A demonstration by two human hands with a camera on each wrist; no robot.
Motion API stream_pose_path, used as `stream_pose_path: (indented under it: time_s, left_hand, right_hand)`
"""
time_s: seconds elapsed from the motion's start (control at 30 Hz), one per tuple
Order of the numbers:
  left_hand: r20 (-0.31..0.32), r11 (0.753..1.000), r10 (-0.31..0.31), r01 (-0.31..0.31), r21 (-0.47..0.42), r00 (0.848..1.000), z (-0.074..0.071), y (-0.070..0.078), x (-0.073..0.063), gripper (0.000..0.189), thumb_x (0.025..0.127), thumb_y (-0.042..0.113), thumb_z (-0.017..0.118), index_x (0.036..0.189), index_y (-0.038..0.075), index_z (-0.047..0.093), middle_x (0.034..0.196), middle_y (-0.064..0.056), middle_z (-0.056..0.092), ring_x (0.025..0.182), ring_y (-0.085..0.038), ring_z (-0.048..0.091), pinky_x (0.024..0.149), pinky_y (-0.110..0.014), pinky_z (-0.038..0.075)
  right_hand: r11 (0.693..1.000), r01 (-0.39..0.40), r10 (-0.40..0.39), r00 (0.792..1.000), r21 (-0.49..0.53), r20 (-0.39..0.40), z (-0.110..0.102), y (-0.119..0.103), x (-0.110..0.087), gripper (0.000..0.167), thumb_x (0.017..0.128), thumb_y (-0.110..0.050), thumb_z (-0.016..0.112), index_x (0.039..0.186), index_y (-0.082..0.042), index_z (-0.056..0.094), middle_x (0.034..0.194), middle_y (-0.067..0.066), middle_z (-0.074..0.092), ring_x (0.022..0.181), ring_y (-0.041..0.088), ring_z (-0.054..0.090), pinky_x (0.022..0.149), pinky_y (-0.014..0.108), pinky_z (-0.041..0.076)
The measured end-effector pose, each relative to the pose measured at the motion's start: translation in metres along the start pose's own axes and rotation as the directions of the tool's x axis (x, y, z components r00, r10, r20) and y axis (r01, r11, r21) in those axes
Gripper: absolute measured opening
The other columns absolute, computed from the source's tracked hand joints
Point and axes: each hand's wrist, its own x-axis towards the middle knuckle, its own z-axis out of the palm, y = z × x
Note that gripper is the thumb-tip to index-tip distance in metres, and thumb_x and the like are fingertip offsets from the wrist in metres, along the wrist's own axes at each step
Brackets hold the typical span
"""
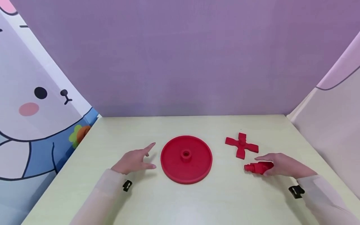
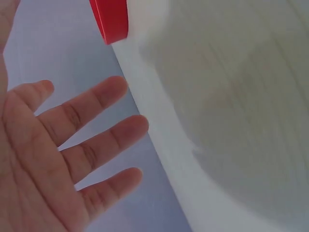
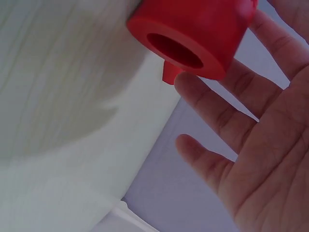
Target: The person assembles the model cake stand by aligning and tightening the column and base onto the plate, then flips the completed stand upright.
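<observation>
A tall purple panel (image 1: 191, 59) stands along the far edge of a pale worktop (image 1: 182, 206). A left-hand panel (image 1: 25, 131), printed with a cartoon animal, and a pale right-hand panel (image 1: 332, 125) flank it.

A round red disc (image 1: 186, 170) with a raised rim lies flat near the middle of the worktop. The left hand (image 1: 133, 160) is just beside its left side, not touching, with its grip released: fingers extended and spread, holding nothing.

The right hand (image 1: 285, 165) is well to the right, near the worktop's right edge, its index finger and thumb set about a red stepped piece (image 1: 254, 168). The pictures do not settle whether this grip has closed firmly on it; the fingers look long and only gently bent. The piece lies on its side, or nearly so, its long axis running roughly left to right. Its narrow end points left, towards the disc; its wide, hollow end faces back to the palm. The right hand is clearly the nearer one.

A flat four-armed red cross (image 1: 242, 146) lies just beyond the stepped piece, close enough that a far-side finger could brush it. Leftward, bare worktop offers room up to the disc's rim.

Smallest is the disc's central hub (image 1: 186, 156), a short upright collar with a hole in its top.
</observation>
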Motion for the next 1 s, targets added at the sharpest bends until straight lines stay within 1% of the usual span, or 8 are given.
stream_pose_path:
  time_s: [0.1,0.23,0.33,0.47,0.63,0.73,0.83,1.0]
  left_hand:
    - [0.02,0.992,-0.019,0.022,-0.124,1.0,0.003,-0.001,0.004,0.091,0.081,0.045,0.073,0.152,0.013,0.028,0.11,-0.008,0.062,0.076,-0.011,0.058,0.071,-0.036,0.049]
    - [0.055,0.947,-0.014,0.031,-0.319,0.998,0.011,-0.003,0.009,0.089,0.084,0.037,0.073,0.153,0.009,0.023,0.103,-0.006,0.062,0.084,-0.016,0.059,0.077,-0.041,0.05]
    - [0.073,0.92,0.005,0.024,-0.391,0.997,0.015,-0.002,0.012,0.091,0.084,0.031,0.074,0.152,0.006,0.02,0.096,-0.004,0.062,0.085,-0.017,0.06,0.078,-0.04,0.051]
    - [0.09,0.91,0.001,0.037,-0.413,0.996,0.017,0.003,0.018,0.094,0.082,0.025,0.077,0.153,0.004,0.019,0.089,-0.004,0.061,0.081,-0.016,0.059,0.072,-0.035,0.051]
    - [0.11,0.925,-0.027,0.066,-0.373,0.994,0.021,0.009,0.025,0.096,0.08,0.024,0.079,0.152,0.004,0.019,0.075,-0.003,0.058,0.071,-0.015,0.055,0.062,-0.029,0.048]
    - [0.12,0.93,-0.002,0.046,-0.364,0.993,0.023,0.012,0.029,0.095,0.079,0.025,0.08,0.152,0.006,0.022,0.066,-0.002,0.053,0.061,-0.014,0.049,0.056,-0.027,0.042]
    - [0.146,0.922,0.026,0.033,-0.385,0.989,0.026,0.014,0.031,0.094,0.077,0.025,0.08,0.152,0.012,0.025,0.061,-0.001,0.049,0.058,-0.013,0.044,0.054,-0.025,0.037]
    - [0.162,0.928,0.051,0.014,-0.372,0.985,0.028,0.015,0.035,0.095,0.078,0.025,0.08,0.153,0.012,0.024,0.064,-0.001,0.048,0.062,-0.014,0.044,0.054,-0.025,0.036]
  right_hand:
    - [1.0,0.008,-0.008,1.0,-0.009,-0.002,0.001,0.0,0.002,0.059,0.07,-0.018,0.085,0.122,-0.002,0.064,0.111,0.018,0.063,0.101,0.038,0.057,0.077,0.042,0.053]
    - [1.0,0.009,-0.009,1.0,-0.013,-0.007,0.003,0.0,0.003,0.059,0.069,-0.018,0.085,0.122,-0.002,0.064,0.111,0.017,0.063,0.1,0.037,0.057,0.078,0.043,0.053]
    - [1.0,0.005,-0.005,1.0,-0.013,-0.009,0.005,0.0,0.003,0.058,0.07,-0.018,0.085,0.122,-0.001,0.064,0.111,0.017,0.063,0.1,0.036,0.057,0.078,0.043,0.053]
    - [1.0,-0.011,0.011,1.0,-0.014,-0.008,0.005,-0.001,0.003,0.058,0.07,-0.017,0.085,0.122,-0.001,0.063,0.111,0.018,0.063,0.1,0.037,0.056,0.079,0.045,0.052]
    - [1.0,-0.019,0.019,1.0,-0.01,-0.007,0.006,-0.002,0.004,0.056,0.071,-0.017,0.084,0.12,0.0,0.064,0.111,0.019,0.062,0.099,0.037,0.056,0.077,0.044,0.053]
    - [1.0,-0.024,0.024,1.0,-0.01,-0.014,0.007,-0.001,0.004,0.054,0.07,-0.017,0.084,0.119,-0.001,0.065,0.109,0.017,0.063,0.097,0.035,0.056,0.075,0.041,0.053]
    - [1.0,-0.02,0.02,1.0,0.001,-0.008,0.008,0.001,0.004,0.051,0.071,-0.017,0.084,0.116,-0.003,0.067,0.107,0.013,0.064,0.094,0.03,0.056,0.073,0.036,0.052]
    - [1.0,-0.017,0.017,1.0,0.013,0.003,0.008,0.0,0.006,0.05,0.07,-0.017,0.085,0.115,-0.002,0.067,0.106,0.012,0.064,0.093,0.028,0.056,0.072,0.034,0.051]
